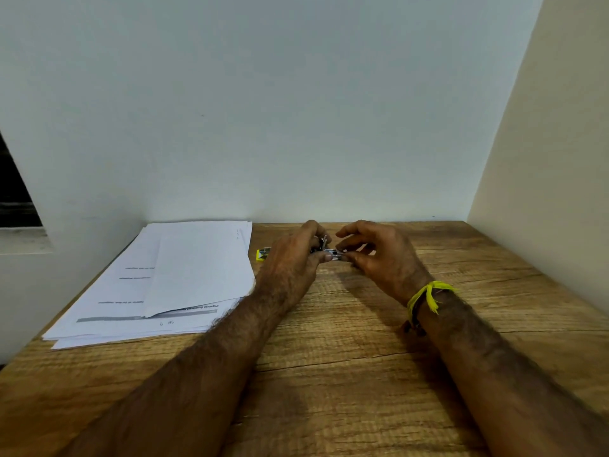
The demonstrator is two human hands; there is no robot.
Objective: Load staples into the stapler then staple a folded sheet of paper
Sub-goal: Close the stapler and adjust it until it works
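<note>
Lying on the wooden table, to the left of the stapler, a stack of papers was seen, with a folded sheet placed on top of it. The printed text on the stack was turned upside down toward the camera. Only the words "Organize" and perhaps "Sustained" could be read, near the front edge below the folded sheet; the other lines were too small and blurred to be made out. A grey printed band was also seen there, and a handwritten mark near the front edge that could not be read.

The stapler was held between both hands, near the far edge of the table. It was gripped by the left hand, the fingers curled round its rear part, so most of its body was hidden. Only a small metal part showed in the gap between the hands. Its right end was pinched by the thumb and fingertips of the right hand, the other fingers loosely bent. Whether staples were held there could not be told.

Just left of the stapler, behind the left hand, a small yellow box was half hidden; no label could be read. A yellow thread was tied on the right wrist.
</note>
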